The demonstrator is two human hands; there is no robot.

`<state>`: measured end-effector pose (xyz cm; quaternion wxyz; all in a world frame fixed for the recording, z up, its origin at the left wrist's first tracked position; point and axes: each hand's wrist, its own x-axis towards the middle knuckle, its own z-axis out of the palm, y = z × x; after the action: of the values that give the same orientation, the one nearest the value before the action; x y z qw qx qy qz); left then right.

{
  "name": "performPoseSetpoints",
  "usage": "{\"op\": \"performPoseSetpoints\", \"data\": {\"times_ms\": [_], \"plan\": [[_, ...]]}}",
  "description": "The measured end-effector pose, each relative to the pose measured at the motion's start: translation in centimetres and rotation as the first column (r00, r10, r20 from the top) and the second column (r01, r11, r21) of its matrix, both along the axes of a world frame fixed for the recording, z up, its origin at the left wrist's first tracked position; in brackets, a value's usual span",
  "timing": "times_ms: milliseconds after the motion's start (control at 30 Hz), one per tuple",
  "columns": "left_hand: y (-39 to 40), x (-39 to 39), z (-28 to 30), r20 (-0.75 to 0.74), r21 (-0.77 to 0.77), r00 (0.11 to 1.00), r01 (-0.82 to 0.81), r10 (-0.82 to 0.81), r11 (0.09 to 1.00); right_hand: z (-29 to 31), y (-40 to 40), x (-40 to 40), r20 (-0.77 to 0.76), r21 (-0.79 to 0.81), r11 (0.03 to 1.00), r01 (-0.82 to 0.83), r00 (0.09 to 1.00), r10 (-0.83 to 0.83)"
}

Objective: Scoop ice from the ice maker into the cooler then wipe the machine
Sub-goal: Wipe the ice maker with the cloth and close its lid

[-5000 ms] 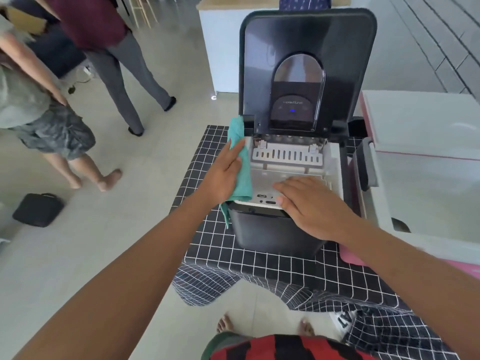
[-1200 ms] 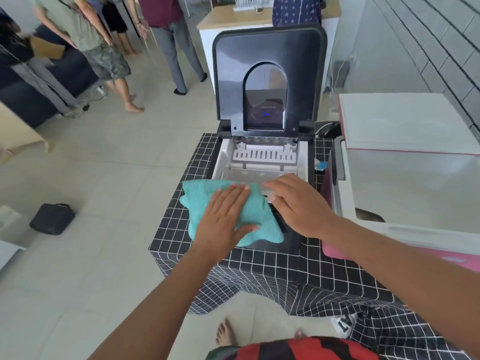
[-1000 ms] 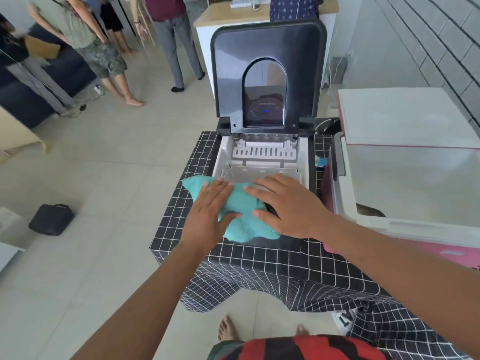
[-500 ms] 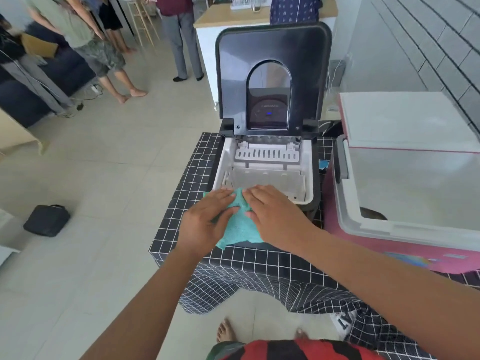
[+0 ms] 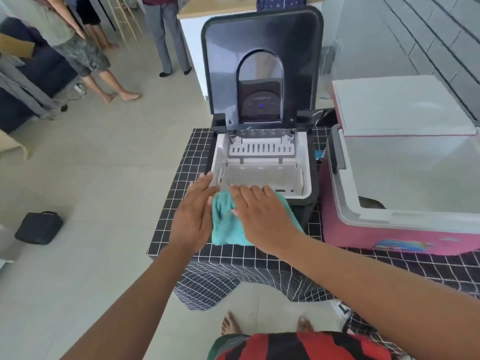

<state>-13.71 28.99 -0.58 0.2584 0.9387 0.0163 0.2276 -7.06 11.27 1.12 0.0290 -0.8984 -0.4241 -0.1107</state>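
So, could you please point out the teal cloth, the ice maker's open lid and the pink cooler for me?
teal cloth (image 5: 225,224): head view, bare fabric between the hands.
ice maker's open lid (image 5: 220,61): head view, dark inner face, left of the window.
pink cooler (image 5: 363,237): head view, pink front wall.

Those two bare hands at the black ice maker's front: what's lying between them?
A teal cloth lies between the left hand and right hand in the head view, draped over the ice maker.
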Motion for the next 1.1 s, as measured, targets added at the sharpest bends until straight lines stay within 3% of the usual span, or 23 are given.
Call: {"op": "performPoseSetpoints", "data": {"times_ms": [267,400,533,633,767,833,900,1000,1100], "plan": [[0.1,0.9,-0.9,0.058,0.095,0.998,0.032,-0.038,0.995,-1.9,-11.7,3.4,0.085,0.045,0.998,-0.052,0.995,0.048],[0.1,1.0,-1.6,0.096,0.075,0.995,0.018,-0.025,0.997,-1.7,-6.0,0.7,0.107,0.205,0.978,0.028,0.993,-0.051],[-0.4,1.1,-1.8,0.12,0.051,0.993,-0.023,0.016,0.998,-1.4,-1.0,-0.4,0.049,0.172,0.984,-0.035,0.998,0.027],[-0.9,1.1,-1.8,0.121,0.154,0.993,-0.032,0.014,0.988,-2.1,-4.8,1.0,0.057,0.153,0.982,-0.111,0.993,0.103],[-4.7,2.4,-1.2,0.029,0.341,0.999,-0.043,0.035,0.939,-2.9,-12.4,4.4,0.098,0.298,0.939,-0.174,0.984,0.151],[-6.5,3.0,-0.9,0.013,0.367,0.999,-0.053,0.052,0.929,-2.7,-13.1,4.7,0.055,0.427,0.895,-0.128,0.992,0.116],[-7.8,3.1,-1.1,0.034,0.378,0.999,-0.012,-0.001,0.926,-3.3,-12.2,3.3,-0.035,0.551,0.834,0.038,0.999,-0.022],[-9.0,3.2,-1.5,0.045,0.392,0.995,0.062,-0.087,0.918,-4.2,-9.9,-0.1,-0.3,0.713,0.617,0.333,0.94,-0.161],[-9.4,3.4,-1.8,0.048,0.37,0.993,0.084,-0.11,0.925,-3.8,-8.1,-1.5,-0.541,0.757,0.407,0.511,0.84,-0.049]]}}
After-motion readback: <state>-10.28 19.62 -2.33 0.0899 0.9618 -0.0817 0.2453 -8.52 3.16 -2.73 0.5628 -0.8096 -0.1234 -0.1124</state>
